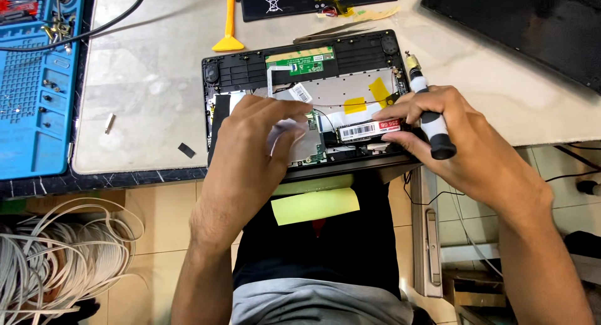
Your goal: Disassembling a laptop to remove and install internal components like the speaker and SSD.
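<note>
Both hands inside an opened laptop.
Blue mat (34,81) far left on the surface (144,81); the laptop (300,93) lies open near the edge. Left hand (250,143) presses spread fingers on the board, gripping nothing. Just right, the SSD (366,130) sits in the laptop, touched by the right hand (460,143), which clasps a screwdriver (429,112).

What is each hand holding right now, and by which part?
The right hand grips the screwdriver by its black handle. The left hand rests on the opened laptop; whether it grips anything cannot be told.
</note>
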